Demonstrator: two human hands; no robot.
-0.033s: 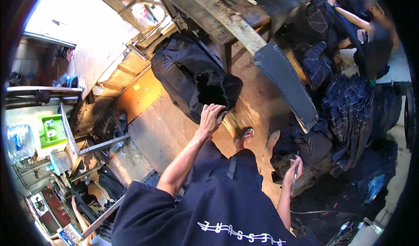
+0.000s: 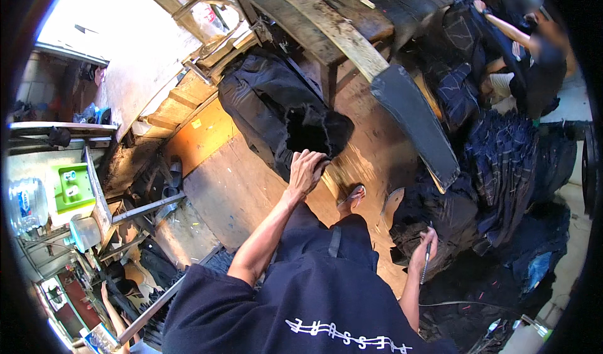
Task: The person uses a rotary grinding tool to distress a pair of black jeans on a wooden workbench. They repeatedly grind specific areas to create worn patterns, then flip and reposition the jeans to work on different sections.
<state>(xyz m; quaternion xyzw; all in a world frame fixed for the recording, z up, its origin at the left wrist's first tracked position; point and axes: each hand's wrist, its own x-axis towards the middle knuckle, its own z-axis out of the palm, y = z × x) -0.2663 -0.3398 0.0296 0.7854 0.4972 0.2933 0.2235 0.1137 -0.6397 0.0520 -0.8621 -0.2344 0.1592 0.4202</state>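
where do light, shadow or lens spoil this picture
In the head view, glare burns out the upper left; the opening of the black cloth bundle by the left hand sinks into featureless black; sunlight streaks the floor. Also in the head view, fisheye leaves a black rim, and the co-worker's head is blurred.

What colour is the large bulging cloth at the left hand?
Black cloth, showing best in the head view.

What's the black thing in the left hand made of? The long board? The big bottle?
Black thing: probably cloth, mostly dull, since it folds softly. Long board: seemingly wood, worn and stained; its smooth dark cover could be fabric or vinyl. Bottle: likely plastic, shiny and see-through.
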